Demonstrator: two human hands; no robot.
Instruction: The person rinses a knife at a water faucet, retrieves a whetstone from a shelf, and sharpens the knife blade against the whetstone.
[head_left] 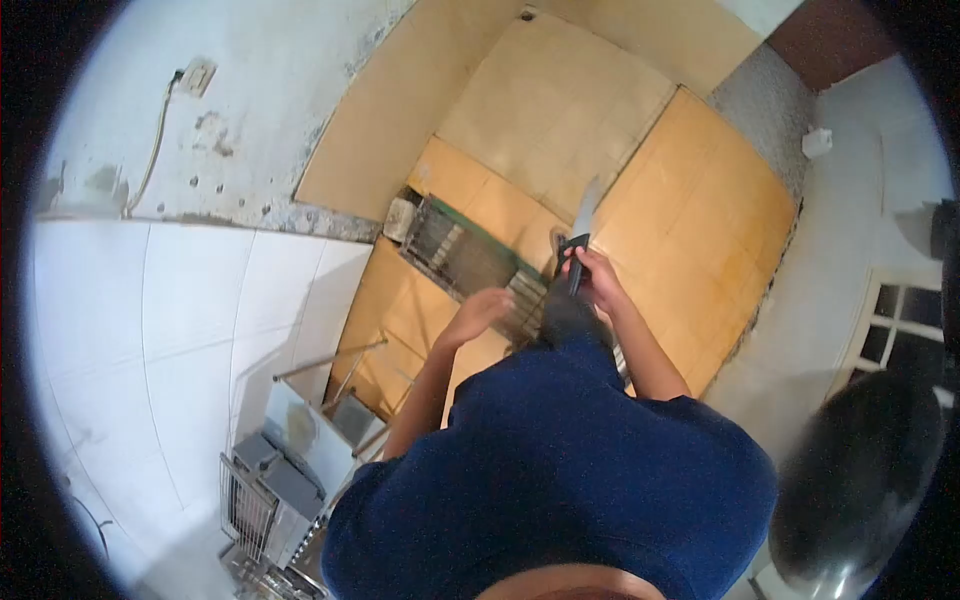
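Observation:
My right hand [597, 280] is closed around the black handle of a knife [588, 208]. Its pale metal blade points away from me, over the tiled floor. To the left, my left hand [483, 314] is raised with its fingers stretched out and slightly blurred. Nothing shows in it. Just beyond that hand lies a long dark frame [470, 255] with a green edge and light block-like pieces across it; I cannot tell its kind. My body hides its near end.
Orange floor tiles [700, 220] surround the frame, with a beige tile [550, 100] farther off. A metal rack [250, 505] and small grey appliance-like boxes stand at lower left. A large black rounded object [855, 490] is at right. A cord [155, 150] hangs from a wall socket [198, 77].

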